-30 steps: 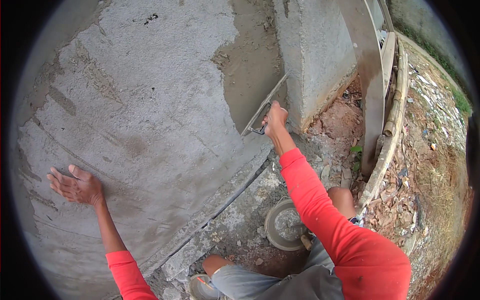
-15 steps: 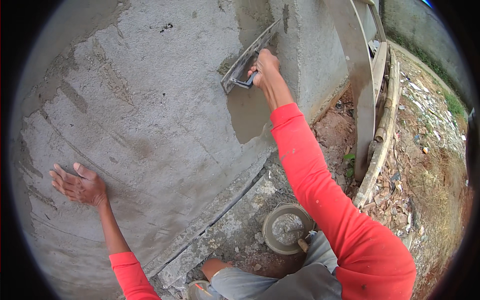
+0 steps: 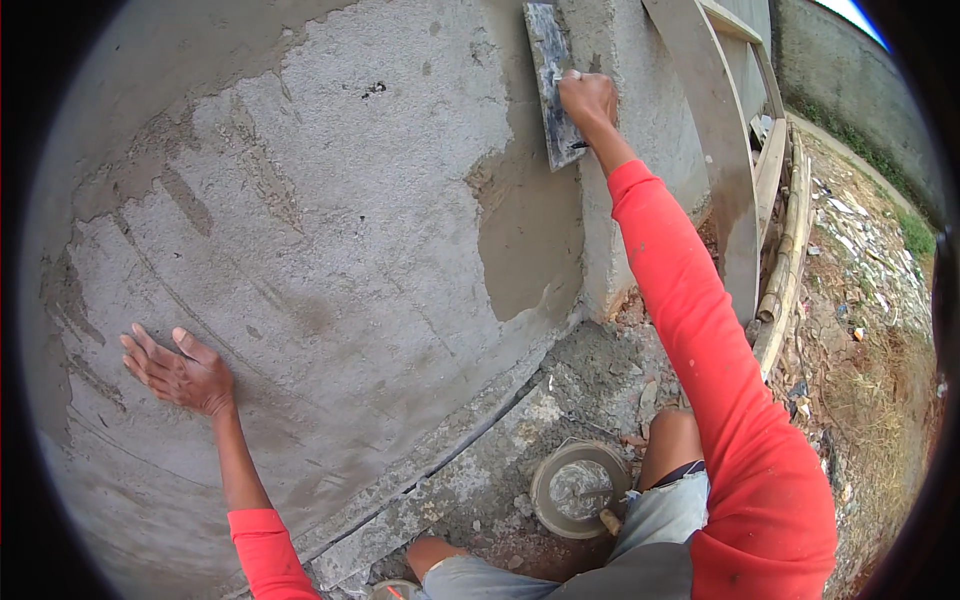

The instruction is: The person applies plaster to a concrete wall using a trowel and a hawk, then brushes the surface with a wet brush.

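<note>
My right hand grips the handle of a rectangular plastering trowel. The trowel's long blade stands nearly upright near the inner corner where the wall meets a projecting pillar; it appears to lie against the wall face. Below the blade runs a smooth, darker patch of wet mortar with a ragged left edge. On the rough grey wall, far to the left, my left hand rests with its fingers stretched out, holding nothing.
Between my legs and the wall stands a round bucket with a wooden-handled tool leaning at its rim. A second container shows partly at the lower edge. Boards and bamboo poles stand at right, beside littered ground.
The trowel has moved up and right toward the corner and turned from slanted to nearly upright. My left hand stays on the wall. The view has shifted slightly.
</note>
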A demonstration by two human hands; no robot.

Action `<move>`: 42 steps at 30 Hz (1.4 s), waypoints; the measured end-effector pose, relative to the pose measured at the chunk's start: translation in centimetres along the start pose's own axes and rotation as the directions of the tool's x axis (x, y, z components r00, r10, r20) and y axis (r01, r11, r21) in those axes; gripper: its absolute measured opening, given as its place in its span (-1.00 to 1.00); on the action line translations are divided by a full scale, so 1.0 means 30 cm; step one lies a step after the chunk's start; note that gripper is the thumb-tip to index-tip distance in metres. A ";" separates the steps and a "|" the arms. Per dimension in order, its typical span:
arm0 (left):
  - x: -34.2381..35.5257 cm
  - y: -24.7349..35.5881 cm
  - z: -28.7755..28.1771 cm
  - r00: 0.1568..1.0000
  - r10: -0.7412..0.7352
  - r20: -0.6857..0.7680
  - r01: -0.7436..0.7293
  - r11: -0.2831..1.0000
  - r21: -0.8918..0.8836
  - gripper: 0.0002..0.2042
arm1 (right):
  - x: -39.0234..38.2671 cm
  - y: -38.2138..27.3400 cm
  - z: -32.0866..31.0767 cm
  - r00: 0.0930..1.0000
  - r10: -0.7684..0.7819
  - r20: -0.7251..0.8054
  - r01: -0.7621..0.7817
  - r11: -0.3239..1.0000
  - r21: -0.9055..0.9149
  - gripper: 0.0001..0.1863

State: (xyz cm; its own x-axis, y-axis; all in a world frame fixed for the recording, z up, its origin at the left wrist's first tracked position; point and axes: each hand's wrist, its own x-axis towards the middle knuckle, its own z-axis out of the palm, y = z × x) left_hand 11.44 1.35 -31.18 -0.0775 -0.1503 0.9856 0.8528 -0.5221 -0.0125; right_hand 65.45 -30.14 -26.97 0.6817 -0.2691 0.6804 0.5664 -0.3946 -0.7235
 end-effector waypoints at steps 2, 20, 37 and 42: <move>0.005 0.008 0.001 1.000 0.002 -0.002 -0.002 1.000 0.009 -0.41 | -0.009 -0.011 0.028 0.998 0.060 0.037 -0.063 0.994 0.088 -0.58; -0.005 -0.029 -0.004 0.999 -0.004 0.040 0.003 1.000 0.019 -0.39 | -0.123 0.032 0.000 0.912 -0.070 0.405 -0.047 0.961 0.272 -0.60; -0.021 -0.037 0.014 1.000 0.002 0.029 -0.003 1.000 0.031 -0.40 | -0.264 0.075 -0.011 0.960 -0.150 0.238 0.103 0.974 0.200 -0.61; 0.002 0.022 0.012 0.999 -0.015 0.031 0.015 1.000 -0.018 -0.40 | -0.164 0.213 0.008 0.954 0.110 0.278 -0.176 0.958 0.225 -0.62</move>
State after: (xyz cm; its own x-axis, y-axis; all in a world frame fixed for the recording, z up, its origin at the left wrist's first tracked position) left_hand 12.17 1.30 -31.06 -0.0741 -0.1164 0.9904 0.8419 -0.5397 -0.0005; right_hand 65.81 -31.12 -34.96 0.8414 -0.0560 0.5375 0.5272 -0.1333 -0.8392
